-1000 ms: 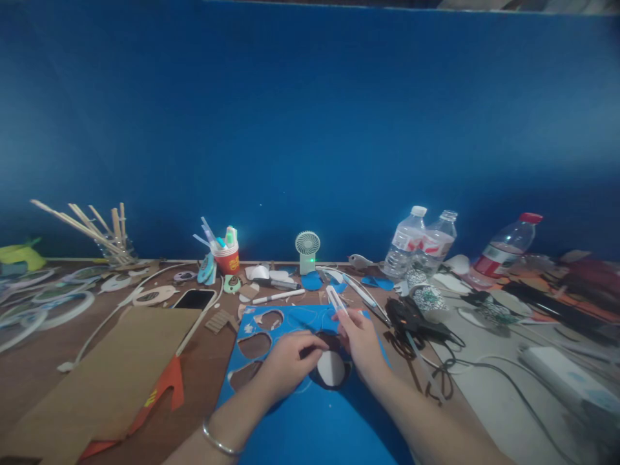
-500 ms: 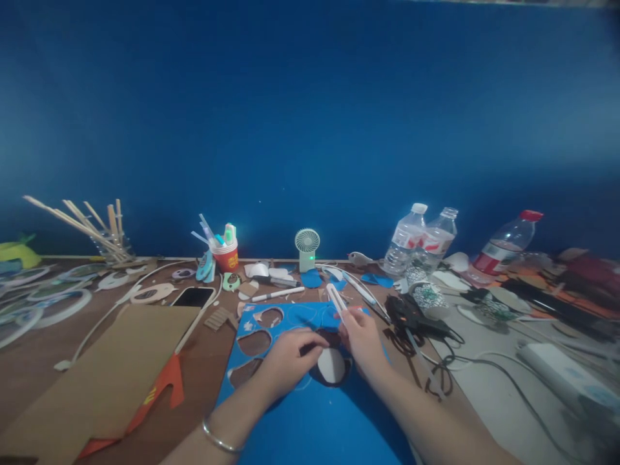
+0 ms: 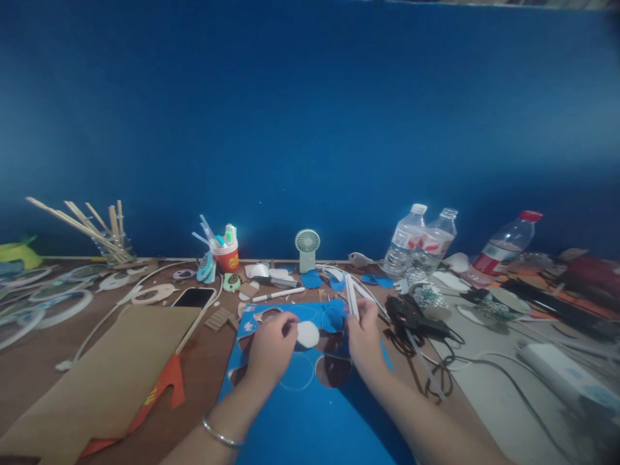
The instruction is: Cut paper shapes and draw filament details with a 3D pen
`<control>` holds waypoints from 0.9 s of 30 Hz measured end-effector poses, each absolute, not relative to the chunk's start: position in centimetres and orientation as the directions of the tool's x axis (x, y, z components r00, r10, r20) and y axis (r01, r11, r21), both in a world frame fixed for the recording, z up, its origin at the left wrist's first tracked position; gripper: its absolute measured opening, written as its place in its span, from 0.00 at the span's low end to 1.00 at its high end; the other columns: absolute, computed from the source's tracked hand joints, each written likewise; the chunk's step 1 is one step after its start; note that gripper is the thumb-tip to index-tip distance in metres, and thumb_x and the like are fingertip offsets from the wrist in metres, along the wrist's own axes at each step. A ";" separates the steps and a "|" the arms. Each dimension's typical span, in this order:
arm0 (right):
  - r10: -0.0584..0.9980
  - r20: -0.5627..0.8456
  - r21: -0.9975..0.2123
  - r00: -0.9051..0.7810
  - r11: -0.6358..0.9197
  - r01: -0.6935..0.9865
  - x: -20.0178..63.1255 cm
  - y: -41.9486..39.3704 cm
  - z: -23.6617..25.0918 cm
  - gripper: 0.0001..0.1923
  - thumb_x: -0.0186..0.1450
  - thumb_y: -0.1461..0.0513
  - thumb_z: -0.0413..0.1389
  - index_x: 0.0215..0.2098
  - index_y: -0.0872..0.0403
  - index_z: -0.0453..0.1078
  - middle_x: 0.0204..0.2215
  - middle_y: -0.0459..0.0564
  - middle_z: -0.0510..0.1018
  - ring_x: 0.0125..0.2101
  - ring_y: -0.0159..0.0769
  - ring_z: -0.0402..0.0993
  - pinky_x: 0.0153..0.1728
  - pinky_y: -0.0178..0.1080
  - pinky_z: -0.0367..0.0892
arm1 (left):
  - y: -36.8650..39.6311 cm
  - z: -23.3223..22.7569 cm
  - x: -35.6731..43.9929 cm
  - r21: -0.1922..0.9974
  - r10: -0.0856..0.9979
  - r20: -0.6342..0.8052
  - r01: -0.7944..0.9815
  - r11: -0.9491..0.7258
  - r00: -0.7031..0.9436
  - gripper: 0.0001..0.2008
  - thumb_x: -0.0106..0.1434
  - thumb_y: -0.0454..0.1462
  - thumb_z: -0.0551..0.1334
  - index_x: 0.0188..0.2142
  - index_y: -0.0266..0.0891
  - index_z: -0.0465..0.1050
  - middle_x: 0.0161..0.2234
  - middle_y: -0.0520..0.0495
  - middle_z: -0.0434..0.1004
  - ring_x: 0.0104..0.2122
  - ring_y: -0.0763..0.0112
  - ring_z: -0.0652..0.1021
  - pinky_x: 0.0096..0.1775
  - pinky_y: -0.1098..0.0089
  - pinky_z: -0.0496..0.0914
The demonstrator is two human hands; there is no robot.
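Observation:
My left hand [image 3: 274,342], with a silver bangle on its wrist, pinches a small white disc [image 3: 307,334] at its left edge, above a blue sheet [image 3: 314,420]. In my right hand [image 3: 364,332] is a slim white pen-like tool [image 3: 351,294], tip up; its exact kind is unclear. The sheet has several round holes, one of them a hole [image 3: 333,372] between my hands. Beside it a circle outline [image 3: 296,373] is drawn on the sheet. A blue cut piece [image 3: 333,315] lies near my right fingers.
Behind the sheet lie a white pen [image 3: 278,294] and a small fan [image 3: 307,248]. A red cup of markers [image 3: 227,257] and a phone [image 3: 194,298] stand or lie left of these. Cardboard [image 3: 111,374] covers the left side. Bottles [image 3: 405,239] and black cables [image 3: 416,323] are at right.
My left hand has moved up and left; the white disc, earlier over the hole, is now between its fingers. My right hand has shifted slightly right, the tool now more upright. The blue piece shows.

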State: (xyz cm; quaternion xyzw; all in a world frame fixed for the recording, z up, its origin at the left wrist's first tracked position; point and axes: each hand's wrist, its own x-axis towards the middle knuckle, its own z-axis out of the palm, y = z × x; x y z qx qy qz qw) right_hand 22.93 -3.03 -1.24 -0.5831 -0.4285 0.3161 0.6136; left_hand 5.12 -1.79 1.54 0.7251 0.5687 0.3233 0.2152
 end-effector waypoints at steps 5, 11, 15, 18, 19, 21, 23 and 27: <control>0.842 0.213 -0.940 0.496 0.038 0.339 23.4 -3.0 -0.9 0.19 0.57 0.62 0.45 0.47 0.52 0.62 0.47 0.58 0.60 0.39 0.45 0.68 0.34 0.43 0.63 | -1.5 1.5 5.0 0.662 0.966 0.251 0.716 -0.220 0.065 0.03 0.53 0.34 0.57 0.24 0.41 0.67 0.28 0.48 0.71 0.37 0.59 0.69 0.40 0.62 0.61; 0.877 0.178 -0.895 0.445 -0.043 0.444 23.3 -2.7 -1.4 0.23 0.56 0.61 0.50 0.50 0.54 0.66 0.59 0.59 0.48 0.59 0.59 0.42 0.50 0.55 0.52 | -0.9 1.2 4.7 0.771 0.959 0.277 0.608 -0.189 -0.053 0.04 0.54 0.36 0.55 0.30 0.41 0.67 0.35 0.48 0.70 0.41 0.61 0.69 0.44 0.62 0.62; 0.901 0.212 -0.889 0.378 0.017 0.458 23.2 -3.0 -1.2 0.23 0.55 0.62 0.50 0.49 0.51 0.66 0.59 0.57 0.48 0.60 0.57 0.39 0.52 0.56 0.50 | -0.4 0.7 4.3 0.864 0.961 0.251 0.474 -0.170 -0.113 0.07 0.55 0.37 0.55 0.34 0.41 0.66 0.37 0.48 0.70 0.40 0.64 0.71 0.41 0.66 0.65; 0.902 0.232 -0.899 0.364 0.057 0.434 23.2 -3.2 -0.9 0.23 0.51 0.67 0.48 0.45 0.50 0.67 0.56 0.55 0.53 0.59 0.54 0.42 0.52 0.55 0.50 | -0.3 0.7 4.2 0.919 0.959 0.213 0.372 -0.131 -0.189 0.09 0.54 0.38 0.56 0.36 0.41 0.66 0.37 0.49 0.71 0.38 0.66 0.73 0.38 0.68 0.66; 0.901 0.237 -0.900 0.363 0.063 0.432 23.2 -3.3 -0.8 0.23 0.49 0.68 0.47 0.43 0.51 0.67 0.55 0.55 0.55 0.58 0.53 0.44 0.52 0.54 0.50 | -0.3 0.7 4.1 0.933 0.955 0.199 0.339 -0.117 -0.218 0.10 0.53 0.39 0.56 0.36 0.40 0.66 0.37 0.49 0.71 0.37 0.66 0.73 0.37 0.69 0.67; 0.897 0.249 -0.902 0.366 0.077 0.424 23.2 -3.3 -0.7 0.22 0.47 0.69 0.46 0.41 0.52 0.67 0.53 0.56 0.57 0.57 0.52 0.48 0.52 0.53 0.50 | -0.1 1.1 3.6 0.953 0.947 0.175 0.288 -0.094 -0.270 0.11 0.53 0.40 0.56 0.37 0.39 0.66 0.35 0.48 0.71 0.34 0.68 0.73 0.33 0.70 0.67; 0.891 0.263 -0.906 0.370 0.096 0.413 23.2 -3.2 -0.6 0.21 0.46 0.69 0.46 0.38 0.52 0.66 0.50 0.56 0.59 0.55 0.51 0.50 0.52 0.53 0.51 | 0.2 1.5 2.8 0.960 0.940 0.164 0.269 -0.083 -0.298 0.13 0.53 0.40 0.55 0.37 0.38 0.65 0.34 0.48 0.71 0.30 0.70 0.73 0.30 0.72 0.66; 0.883 0.274 -0.910 0.380 0.110 0.401 23.1 -3.2 -0.4 0.20 0.46 0.69 0.46 0.37 0.52 0.66 0.49 0.55 0.60 0.54 0.51 0.51 0.52 0.51 0.52 | 1.8 2.5 0.8 0.927 0.952 0.205 0.357 -0.115 -0.227 0.15 0.50 0.40 0.58 0.38 0.38 0.65 0.33 0.49 0.72 0.27 0.71 0.74 0.29 0.71 0.67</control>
